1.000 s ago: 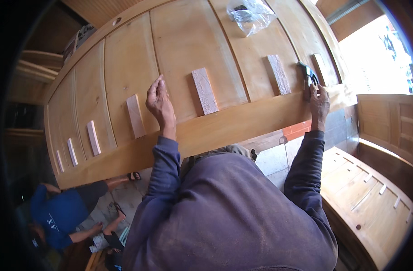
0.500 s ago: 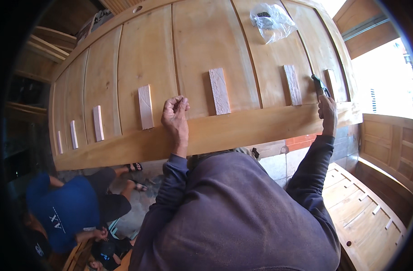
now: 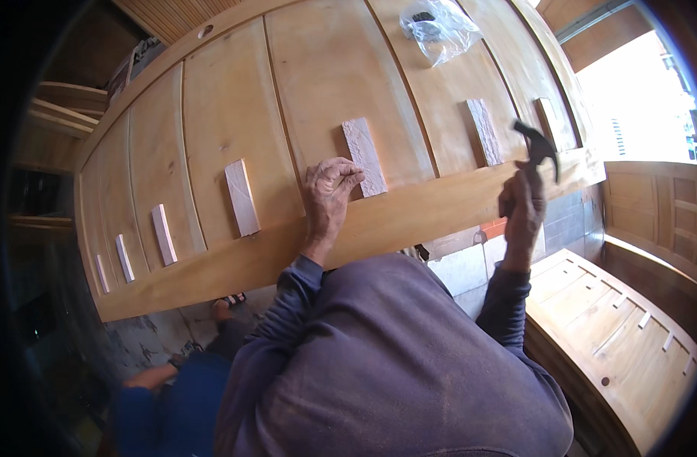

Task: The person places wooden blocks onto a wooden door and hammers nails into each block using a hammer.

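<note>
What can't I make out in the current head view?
In the head view:
- Left hand: whether its fingertips hold anything is too small to tell.
- Hammer: most of its handle is hidden by the right hand.
- Plastic bag: its dark contents are blurred.
- Co-worker in blue: partly hidden by the wearer's sleeve, cut off by the lower edge.

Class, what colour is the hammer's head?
The hammer's head looks black; the head camera shows it best.
</note>
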`<control>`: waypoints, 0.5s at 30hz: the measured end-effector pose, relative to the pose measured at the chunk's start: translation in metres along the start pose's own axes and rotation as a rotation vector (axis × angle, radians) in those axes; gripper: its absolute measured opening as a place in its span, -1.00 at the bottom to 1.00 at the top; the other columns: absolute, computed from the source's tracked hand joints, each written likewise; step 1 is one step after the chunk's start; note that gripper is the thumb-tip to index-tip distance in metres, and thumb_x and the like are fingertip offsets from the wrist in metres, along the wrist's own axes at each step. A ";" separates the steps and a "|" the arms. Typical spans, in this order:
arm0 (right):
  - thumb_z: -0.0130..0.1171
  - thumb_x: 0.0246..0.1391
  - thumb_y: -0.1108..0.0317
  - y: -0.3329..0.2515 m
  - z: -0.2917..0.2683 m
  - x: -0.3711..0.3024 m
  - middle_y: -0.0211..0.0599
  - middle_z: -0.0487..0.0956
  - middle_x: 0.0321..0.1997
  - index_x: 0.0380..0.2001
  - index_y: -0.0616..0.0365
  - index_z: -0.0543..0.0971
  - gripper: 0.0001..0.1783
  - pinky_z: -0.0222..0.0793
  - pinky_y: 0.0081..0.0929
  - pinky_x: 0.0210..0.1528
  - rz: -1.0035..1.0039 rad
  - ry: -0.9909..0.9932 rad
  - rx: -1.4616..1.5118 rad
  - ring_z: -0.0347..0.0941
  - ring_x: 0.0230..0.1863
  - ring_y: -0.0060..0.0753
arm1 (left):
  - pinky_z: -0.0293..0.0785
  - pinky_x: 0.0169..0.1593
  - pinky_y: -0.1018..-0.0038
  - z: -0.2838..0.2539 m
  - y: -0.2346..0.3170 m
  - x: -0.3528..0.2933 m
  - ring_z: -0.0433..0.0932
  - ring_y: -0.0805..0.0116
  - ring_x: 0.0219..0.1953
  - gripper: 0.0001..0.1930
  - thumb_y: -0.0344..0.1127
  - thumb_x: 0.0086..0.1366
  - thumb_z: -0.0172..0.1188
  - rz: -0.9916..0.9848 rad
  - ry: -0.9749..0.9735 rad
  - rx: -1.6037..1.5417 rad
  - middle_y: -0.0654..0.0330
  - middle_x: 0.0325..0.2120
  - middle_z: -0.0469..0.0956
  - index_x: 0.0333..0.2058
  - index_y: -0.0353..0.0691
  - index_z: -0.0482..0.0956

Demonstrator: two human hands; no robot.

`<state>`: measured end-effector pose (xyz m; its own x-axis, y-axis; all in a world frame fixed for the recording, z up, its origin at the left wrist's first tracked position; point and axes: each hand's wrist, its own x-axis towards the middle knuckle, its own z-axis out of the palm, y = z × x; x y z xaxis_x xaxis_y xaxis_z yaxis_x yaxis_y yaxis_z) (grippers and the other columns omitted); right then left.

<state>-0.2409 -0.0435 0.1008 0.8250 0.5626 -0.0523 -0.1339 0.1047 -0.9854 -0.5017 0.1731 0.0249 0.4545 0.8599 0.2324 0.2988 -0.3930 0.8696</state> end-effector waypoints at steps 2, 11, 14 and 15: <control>0.15 0.51 0.35 0.014 0.010 -0.017 -0.65 0.38 -0.47 0.14 0.12 0.57 -0.76 0.04 -0.71 -0.59 0.127 -0.027 -0.015 0.19 -0.57 -0.83 | 0.52 0.11 0.32 0.002 0.001 0.001 0.59 0.26 -0.02 -0.85 -0.36 0.17 0.57 0.022 -0.032 0.009 0.26 -0.18 0.74 -0.27 -0.17 0.83; 0.29 0.45 0.21 0.046 0.044 -0.061 -0.62 0.43 -0.46 0.13 0.20 0.54 -0.64 0.16 -0.69 -0.57 0.316 -0.197 -0.051 0.28 -0.58 -0.77 | 0.52 0.13 0.29 0.011 -0.004 0.002 0.57 0.27 0.00 -0.83 -0.36 0.11 0.59 -0.012 -0.066 0.081 0.27 -0.13 0.75 -0.27 -0.11 0.88; 0.32 0.43 0.19 0.043 0.052 -0.064 -0.62 0.44 -0.45 0.12 0.21 0.56 -0.63 0.18 -0.68 -0.54 0.315 -0.240 -0.141 0.29 -0.56 -0.78 | 0.53 0.13 0.30 0.013 -0.010 0.001 0.57 0.27 0.01 -0.82 -0.36 0.11 0.59 -0.005 -0.057 0.042 0.27 -0.14 0.76 -0.27 -0.10 0.88; 0.32 0.43 0.19 0.043 0.052 -0.064 -0.62 0.44 -0.45 0.12 0.21 0.56 -0.63 0.18 -0.68 -0.54 0.314 -0.236 -0.142 0.29 -0.56 -0.78 | 0.53 0.13 0.30 0.013 -0.009 0.001 0.57 0.27 0.01 -0.82 -0.36 0.11 0.59 -0.004 -0.061 0.040 0.27 -0.14 0.76 -0.27 -0.10 0.88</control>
<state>-0.3288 -0.0322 0.0700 0.6055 0.7232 -0.3321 -0.2687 -0.2070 -0.9407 -0.4928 0.1733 0.0120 0.5030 0.8407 0.2008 0.3335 -0.4031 0.8522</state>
